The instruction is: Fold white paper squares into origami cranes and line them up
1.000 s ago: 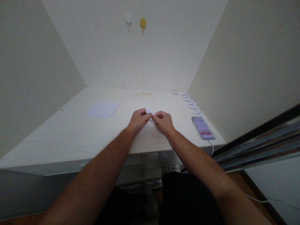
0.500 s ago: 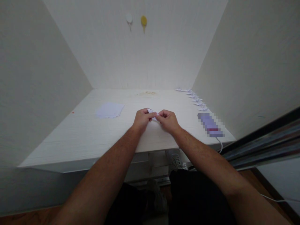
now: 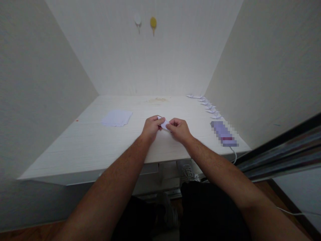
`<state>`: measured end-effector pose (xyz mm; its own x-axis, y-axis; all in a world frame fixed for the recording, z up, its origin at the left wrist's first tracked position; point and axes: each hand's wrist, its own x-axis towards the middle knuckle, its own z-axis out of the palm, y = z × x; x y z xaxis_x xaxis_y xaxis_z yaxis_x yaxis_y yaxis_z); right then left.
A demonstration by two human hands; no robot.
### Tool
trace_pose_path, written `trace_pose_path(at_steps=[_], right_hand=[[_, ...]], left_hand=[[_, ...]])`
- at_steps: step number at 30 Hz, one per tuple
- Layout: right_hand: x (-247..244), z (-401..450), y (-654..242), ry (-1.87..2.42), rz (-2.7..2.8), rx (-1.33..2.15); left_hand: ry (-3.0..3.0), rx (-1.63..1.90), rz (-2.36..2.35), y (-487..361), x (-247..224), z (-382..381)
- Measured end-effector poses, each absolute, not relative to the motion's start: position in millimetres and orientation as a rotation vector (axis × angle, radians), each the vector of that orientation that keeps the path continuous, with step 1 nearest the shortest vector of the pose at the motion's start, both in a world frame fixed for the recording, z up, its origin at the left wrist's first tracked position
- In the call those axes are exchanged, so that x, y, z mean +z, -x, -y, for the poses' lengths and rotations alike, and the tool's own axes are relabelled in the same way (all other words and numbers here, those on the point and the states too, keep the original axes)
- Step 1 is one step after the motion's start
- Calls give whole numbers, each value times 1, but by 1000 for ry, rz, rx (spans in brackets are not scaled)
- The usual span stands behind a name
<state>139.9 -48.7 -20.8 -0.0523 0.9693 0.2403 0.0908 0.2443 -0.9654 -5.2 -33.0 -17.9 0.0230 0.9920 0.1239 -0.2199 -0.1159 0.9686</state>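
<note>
A small piece of folded white paper (image 3: 164, 124) is held above the middle of the white desk, its upper face partly covered by my fingers. My left hand (image 3: 151, 128) pinches its left side, the thumb lying on top. On the opposite side my right hand (image 3: 180, 129) grips the lower right part between thumb and bent forefinger. To the left lies a stack of white paper sheets (image 3: 117, 118). Several small folded white paper figures (image 3: 210, 108) stand in a row along the right wall.
On the desk's right side lies a blurred-out purple device (image 3: 224, 134) with a white cable (image 3: 235, 156). Walls close in the desk (image 3: 82, 144) at the back and both sides. Two hooks, one white (image 3: 137, 20) and one yellow (image 3: 153, 22), hang on the back wall.
My left thumb has drawn back from the right thumb, so more of the folded paper shows between them. Both hands still hold it in the same place.
</note>
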Motion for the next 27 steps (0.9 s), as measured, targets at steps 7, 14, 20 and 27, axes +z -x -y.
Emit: trace_pose_path(at_steps=[7,14,20,27], right_hand=[[-25,46,-143,1131,1428,978],[-23,46,-143,1116,1382,992],[-25,44,-143,1084,1403,1007],[-24,43,-143,1091,1347,897]], left_hand=[[-1252,1365,-1026,6,-22,31],[-1275,1288,-966,7,-21,32],[-1267,1331,-1006,8,-20,32],[-1177,1365,-990,4,-16,36]])
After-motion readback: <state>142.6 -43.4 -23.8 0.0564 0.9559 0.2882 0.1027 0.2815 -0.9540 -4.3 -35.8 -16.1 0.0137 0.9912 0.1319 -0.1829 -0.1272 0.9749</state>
